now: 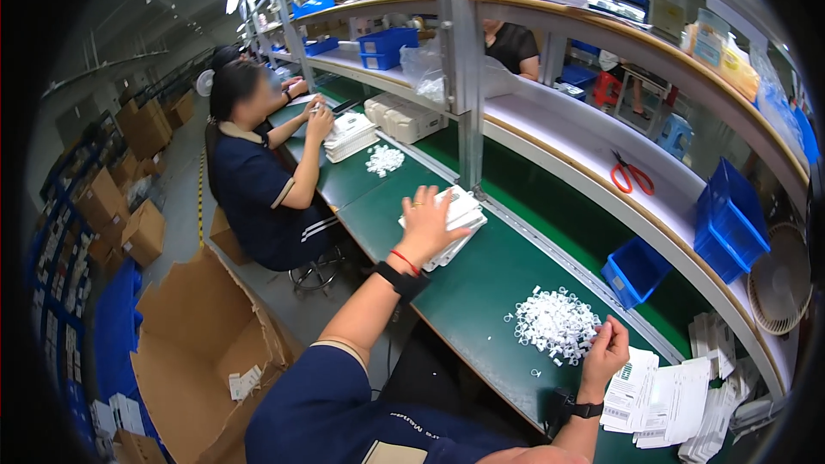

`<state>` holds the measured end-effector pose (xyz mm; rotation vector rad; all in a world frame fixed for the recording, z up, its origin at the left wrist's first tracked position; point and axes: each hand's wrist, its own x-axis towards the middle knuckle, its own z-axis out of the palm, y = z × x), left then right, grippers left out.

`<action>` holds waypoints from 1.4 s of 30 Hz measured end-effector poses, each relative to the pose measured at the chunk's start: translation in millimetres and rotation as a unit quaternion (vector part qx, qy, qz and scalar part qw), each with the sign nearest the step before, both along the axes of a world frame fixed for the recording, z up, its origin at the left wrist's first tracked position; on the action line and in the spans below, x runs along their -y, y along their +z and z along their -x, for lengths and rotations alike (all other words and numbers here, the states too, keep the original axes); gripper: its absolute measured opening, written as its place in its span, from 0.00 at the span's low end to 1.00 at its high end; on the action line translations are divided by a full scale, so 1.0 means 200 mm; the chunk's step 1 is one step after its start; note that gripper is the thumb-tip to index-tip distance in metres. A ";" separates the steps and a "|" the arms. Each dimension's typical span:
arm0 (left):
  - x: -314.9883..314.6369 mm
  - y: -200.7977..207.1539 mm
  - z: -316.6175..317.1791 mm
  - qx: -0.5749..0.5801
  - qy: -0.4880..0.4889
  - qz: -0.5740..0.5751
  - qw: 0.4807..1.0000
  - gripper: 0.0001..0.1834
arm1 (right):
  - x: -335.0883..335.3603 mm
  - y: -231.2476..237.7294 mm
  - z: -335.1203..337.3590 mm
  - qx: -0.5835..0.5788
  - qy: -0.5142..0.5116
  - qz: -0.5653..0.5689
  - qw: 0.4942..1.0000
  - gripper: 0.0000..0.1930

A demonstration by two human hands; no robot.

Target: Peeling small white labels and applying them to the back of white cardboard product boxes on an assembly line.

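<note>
My left hand [425, 228] reaches to the far left with its fingers spread. It rests on or just over a stack of flat white cartons [465, 216] on the green table. At the right, my right hand [608, 351] has its fingertips drawn together at the edge of a pile of small white ring-shaped plastic pieces [550, 320]. Whatever those fingers pinch is too small or too hidden to make out. Beside that wrist lie spread white printed cards [660, 395], overlapping one another.
A co-worker [258, 155] sits at the left with a similar small pile [384, 161] and carton stack [351, 136]. A metal post [470, 120] rises behind my left hand. Red-handled scissors [632, 176] lie on the shelf. Blue bins [636, 271] stand right; a large open cardboard box [185, 361] is lower left.
</note>
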<state>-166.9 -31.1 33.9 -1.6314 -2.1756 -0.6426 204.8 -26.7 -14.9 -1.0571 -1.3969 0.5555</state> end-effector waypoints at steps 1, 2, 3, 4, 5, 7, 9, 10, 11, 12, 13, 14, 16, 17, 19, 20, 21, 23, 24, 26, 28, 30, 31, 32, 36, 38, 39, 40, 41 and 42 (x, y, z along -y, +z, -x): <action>0.02 0.01 -0.07 -0.050 -0.029 -0.049 0.997 0.39 | -0.01 -0.01 -0.01 -0.015 -0.005 0.005 1.000 0.08; 0.05 -0.01 -0.16 -0.025 -0.082 -0.060 0.994 0.37 | -0.02 -0.02 -0.02 -0.018 -0.012 -0.008 1.000 0.08; 0.10 -0.04 -0.25 -0.001 -0.133 -0.072 0.989 0.35 | -0.02 -0.02 -0.02 -0.022 -0.017 -0.021 0.999 0.08; 0.15 -0.07 -0.33 0.015 -0.175 -0.084 0.981 0.33 | -0.02 -0.01 -0.01 -0.019 -0.008 -0.020 1.000 0.08; 0.20 -0.09 -0.39 0.030 -0.217 -0.097 0.971 0.31 | -0.01 0.00 0.00 -0.017 -0.002 -0.009 1.000 0.08; 0.27 -0.12 -0.42 0.048 -0.204 -0.126 0.970 0.29 | -0.01 0.00 0.00 -0.012 0.004 0.003 1.000 0.08; 0.29 -0.11 -0.40 0.057 -0.199 -0.156 0.966 0.28 | -0.01 0.01 0.00 -0.009 -0.002 -0.003 1.000 0.08; 0.29 -0.12 -0.35 0.089 -0.157 -0.180 0.967 0.27 | -0.01 0.01 -0.01 -0.010 -0.003 -0.005 1.000 0.08; 0.29 -0.14 -0.29 0.121 -0.113 -0.206 0.964 0.26 | -0.01 0.01 -0.01 -0.007 -0.004 -0.013 1.000 0.08; 0.30 -0.15 -0.24 0.113 -0.075 -0.188 0.973 0.30 | -0.01 0.01 -0.01 -0.003 -0.005 -0.021 1.000 0.09; 0.30 -0.16 -0.18 0.111 -0.077 -0.192 0.972 0.30 | -0.02 0.01 -0.01 -0.005 -0.006 -0.025 1.000 0.09; 0.29 -0.16 -0.12 0.120 -0.043 -0.218 0.968 0.36 | -0.01 0.00 -0.02 -0.002 -0.010 -0.028 1.000 0.09; 0.27 -0.19 0.01 0.127 -0.011 -0.245 0.961 0.42 | -0.01 0.01 -0.01 -0.001 -0.011 -0.033 0.999 0.08; 0.27 -0.21 0.09 0.177 -0.011 -0.242 0.954 0.49 | 0.00 0.01 -0.01 -0.003 -0.010 -0.034 0.999 0.08; 0.24 -0.27 0.22 0.225 -0.008 -0.239 0.945 0.55 | 0.01 0.02 0.00 0.011 -0.011 -0.038 0.999 0.08; 0.22 -0.31 0.29 0.299 -0.040 -0.227 0.926 0.57 | 0.01 0.03 0.00 0.011 -0.009 -0.039 0.999 0.08; 0.21 -0.31 0.31 0.373 -0.072 -0.213 0.900 0.59 | 0.02 0.04 -0.02 0.008 -0.003 -0.021 1.000 0.08; 0.19 -0.31 0.34 0.429 -0.071 -0.217 0.874 0.57 | 0.02 0.05 -0.02 0.007 0.003 -0.002 1.000 0.08; 0.20 -0.29 0.34 0.479 -0.074 -0.217 0.848 0.55 | 0.02 0.06 -0.02 -0.010 0.000 -0.008 1.000 0.08; 0.20 -0.29 0.33 0.531 -0.077 -0.232 0.811 0.51 | 0.02 0.06 -0.02 -0.024 -0.001 -0.012 1.000 0.08; 0.21 -0.30 0.32 0.532 -0.065 -0.228 0.813 0.51 | 0.02 0.05 -0.02 -0.013 0.002 0.008 1.000 0.09; 0.21 -0.28 0.30 0.545 -0.050 -0.226 0.806 0.50 | 0.01 0.04 -0.01 -0.015 0.003 -0.001 1.000 0.08; 0.21 -0.29 0.30 0.547 -0.047 -0.227 0.804 0.50 | 0.01 0.04 -0.01 -0.020 0.000 -0.011 1.000 0.08; 0.21 -0.28 0.29 0.563 -0.068 -0.225 0.792 0.50 | 0.01 0.03 -0.01 -0.016 0.002 -0.010 1.000 0.08; 0.20 -0.29 0.28 0.574 -0.079 -0.230 0.782 0.46 | 0.00 0.01 -0.02 -0.027 0.012 -0.007 1.000 0.08; 0.19 -0.30 0.30 0.571 -0.078 -0.227 0.785 0.44 | 0.00 0.01 -0.02 -0.029 0.014 -0.004 0.999 0.08; 0.19 -0.31 0.31 0.592 -0.086 -0.244 0.763 0.41 | -0.01 0.00 -0.02 -0.031 0.015 0.002 0.999 0.08; 0.18 -0.31 0.32 0.613 -0.094 -0.261 0.740 0.37 | -0.01 0.00 -0.02 -0.034 0.017 0.008 0.999 0.08; 0.18 -0.31 0.32 0.614 -0.094 -0.260 0.739 0.37 | -0.01 0.00 -0.02 -0.032 0.016 0.008 0.999 0.08; 0.19 -0.30 0.32 0.632 -0.101 -0.262 0.722 0.34 | -0.01 0.00 -0.02 -0.030 0.011 0.006 0.999 0.08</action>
